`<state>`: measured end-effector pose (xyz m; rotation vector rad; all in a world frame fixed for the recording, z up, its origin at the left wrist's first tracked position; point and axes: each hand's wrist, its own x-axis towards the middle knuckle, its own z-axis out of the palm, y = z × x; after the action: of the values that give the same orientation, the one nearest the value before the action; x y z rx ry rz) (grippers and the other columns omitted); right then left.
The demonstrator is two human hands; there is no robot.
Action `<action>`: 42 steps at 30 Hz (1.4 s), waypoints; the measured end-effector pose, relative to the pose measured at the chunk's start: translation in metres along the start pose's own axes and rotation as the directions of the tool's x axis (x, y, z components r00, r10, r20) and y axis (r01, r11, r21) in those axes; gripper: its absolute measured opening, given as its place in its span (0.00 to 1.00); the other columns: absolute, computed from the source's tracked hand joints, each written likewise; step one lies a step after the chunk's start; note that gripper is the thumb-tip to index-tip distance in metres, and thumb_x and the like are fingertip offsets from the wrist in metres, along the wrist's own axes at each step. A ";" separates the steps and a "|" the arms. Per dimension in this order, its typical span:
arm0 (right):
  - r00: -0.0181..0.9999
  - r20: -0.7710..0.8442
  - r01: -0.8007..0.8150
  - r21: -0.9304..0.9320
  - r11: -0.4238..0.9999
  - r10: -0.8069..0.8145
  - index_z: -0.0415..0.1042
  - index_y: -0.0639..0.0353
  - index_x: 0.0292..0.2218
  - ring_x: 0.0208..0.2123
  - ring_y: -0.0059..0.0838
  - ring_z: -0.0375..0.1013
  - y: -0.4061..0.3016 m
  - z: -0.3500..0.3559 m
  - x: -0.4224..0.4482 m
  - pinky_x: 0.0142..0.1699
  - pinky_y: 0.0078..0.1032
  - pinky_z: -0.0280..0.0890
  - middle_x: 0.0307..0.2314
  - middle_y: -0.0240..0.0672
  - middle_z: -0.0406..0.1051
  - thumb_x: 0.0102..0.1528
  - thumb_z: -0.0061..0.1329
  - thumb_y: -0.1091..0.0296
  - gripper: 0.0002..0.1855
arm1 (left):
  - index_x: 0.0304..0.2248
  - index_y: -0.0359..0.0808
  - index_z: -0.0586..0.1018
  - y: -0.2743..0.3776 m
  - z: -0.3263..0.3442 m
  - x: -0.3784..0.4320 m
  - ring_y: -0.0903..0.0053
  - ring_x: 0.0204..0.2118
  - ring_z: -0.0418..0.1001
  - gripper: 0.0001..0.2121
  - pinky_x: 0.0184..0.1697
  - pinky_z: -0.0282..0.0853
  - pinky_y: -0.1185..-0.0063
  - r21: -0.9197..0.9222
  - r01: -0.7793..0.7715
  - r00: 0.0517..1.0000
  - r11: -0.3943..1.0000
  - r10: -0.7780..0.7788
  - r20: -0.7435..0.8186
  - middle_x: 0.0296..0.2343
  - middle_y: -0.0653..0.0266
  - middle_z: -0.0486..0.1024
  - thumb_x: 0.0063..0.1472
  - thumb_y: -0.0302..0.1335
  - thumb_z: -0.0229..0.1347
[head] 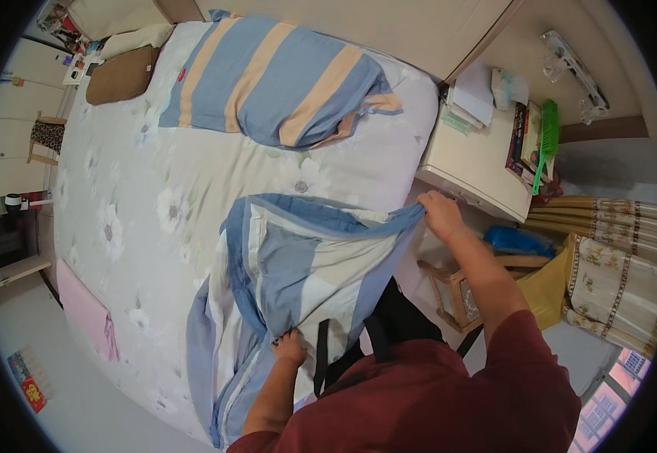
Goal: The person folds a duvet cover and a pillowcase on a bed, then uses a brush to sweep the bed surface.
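Observation:
A blue and white striped cloth, perhaps a duvet cover, lies bunched on the near right side of the bed and hangs towards my body. My right hand grips one corner of it, drawn out past the mattress edge beside the nightstand. Lower down, my left hand holds a gathered fold of the same cloth. Between my hands the fabric sags, with a darker blue border along its upper edge. Beneath it is the bed's pale floral sheet.
A striped pillow and a brown cushion lie at the bed's head. Folded pink cloth rests by the far side. The nightstand bears papers, books and a green brush. A small wooden stool stands right of me.

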<state>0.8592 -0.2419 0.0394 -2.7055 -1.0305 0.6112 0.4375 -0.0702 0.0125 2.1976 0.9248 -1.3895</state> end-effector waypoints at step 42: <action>0.460 0.370 0.723 0.372 0.582 -0.807 0.67 0.49 0.23 0.28 0.31 0.62 -0.125 0.074 -0.078 0.32 0.28 0.54 0.21 0.31 0.62 0.38 0.39 0.67 0.06 | 0.31 0.28 0.71 -0.003 -0.207 0.134 0.68 0.25 0.66 0.37 0.28 0.61 0.75 -0.694 0.427 0.902 0.580 -0.213 0.377 0.25 0.54 0.69 0.39 0.61 0.43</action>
<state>0.7000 -0.1996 0.0357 -1.5980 -2.0405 1.1441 0.6088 0.1047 -0.0169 1.2014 1.5227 -1.0654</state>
